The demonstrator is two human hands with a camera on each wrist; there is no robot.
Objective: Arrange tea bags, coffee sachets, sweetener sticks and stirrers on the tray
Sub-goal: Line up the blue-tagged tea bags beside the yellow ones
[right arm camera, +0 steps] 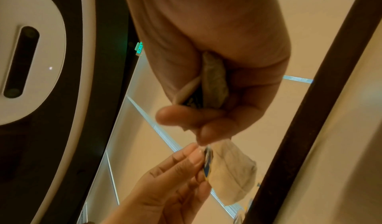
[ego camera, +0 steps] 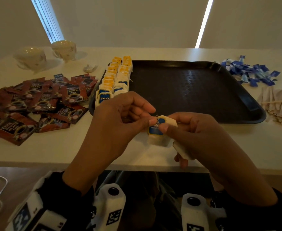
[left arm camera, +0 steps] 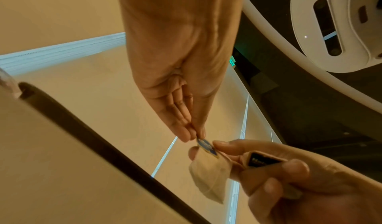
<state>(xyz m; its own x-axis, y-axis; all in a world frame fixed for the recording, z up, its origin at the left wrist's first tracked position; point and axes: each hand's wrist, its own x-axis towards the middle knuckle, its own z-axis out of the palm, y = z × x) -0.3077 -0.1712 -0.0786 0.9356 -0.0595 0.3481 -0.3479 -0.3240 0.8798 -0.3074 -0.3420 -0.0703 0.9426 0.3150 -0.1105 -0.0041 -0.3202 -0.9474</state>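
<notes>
So the big white table is where everything is laid out. A dark brown rectangular plastic tray is set in the middle of it, and two rows of white paper tea bags with blue and yellow tags are lined up along its left edge; an exact count can't be made, they overlap too much. Left of the tray, a loose pile of dark red coffee sachets is spread on the table, well over a dozen by the look of it. Two pale ceramic cups are seen behind that pile. To the right of the tray, a heap of blue and white sweetener sticks is dumped, and a stack of thin wooden stirrers is piled nearer, too many to count.

Over the table's near edge, one white tea bag with a blue tag is held between both hands. Its tag is pinched by the left hand with thumb and forefinger. The bag is gripped by the right hand, and one more tea bag is tucked in that hand's curled fingers.
</notes>
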